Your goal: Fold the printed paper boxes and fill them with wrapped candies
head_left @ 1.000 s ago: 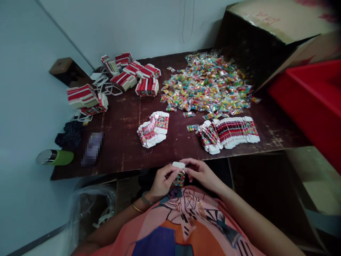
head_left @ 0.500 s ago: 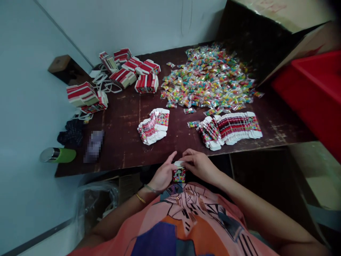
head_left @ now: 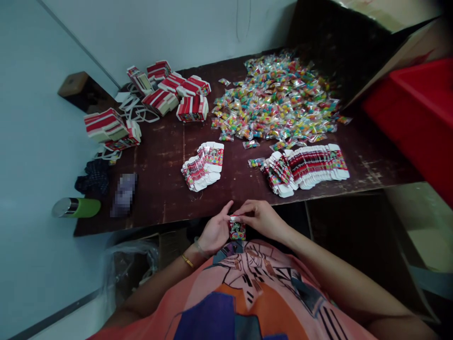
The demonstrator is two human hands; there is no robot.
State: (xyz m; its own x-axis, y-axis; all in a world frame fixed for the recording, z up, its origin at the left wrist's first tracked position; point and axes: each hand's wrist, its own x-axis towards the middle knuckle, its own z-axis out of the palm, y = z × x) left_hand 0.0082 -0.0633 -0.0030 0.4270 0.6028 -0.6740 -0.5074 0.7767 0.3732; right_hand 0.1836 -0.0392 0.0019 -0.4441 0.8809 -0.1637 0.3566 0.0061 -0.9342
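Observation:
Both hands meet just below the front edge of the dark wooden table (head_left: 163, 189). My left hand (head_left: 215, 231) and my right hand (head_left: 260, 218) hold one small printed carton box (head_left: 237, 230) between them, its white top flap under my right fingertips. Up on the table lie a small fan of flat carton blanks (head_left: 204, 166) and a longer row of flat blanks (head_left: 307, 167). Behind them spreads a big heap of small clear candy packets (head_left: 276, 101).
Bundles of red-and-white cartons (head_left: 177, 92) and loose white bands lie at the table's back left. A green bottle (head_left: 76, 207) and dark cloth (head_left: 92, 177) sit at the left edge. A red bin (head_left: 421, 118) and an open cardboard box (head_left: 357, 42) stand to the right.
The box's white top flap stood up a second ago; now it is pressed down under my right fingers. Both hands have shifted slightly with the box.

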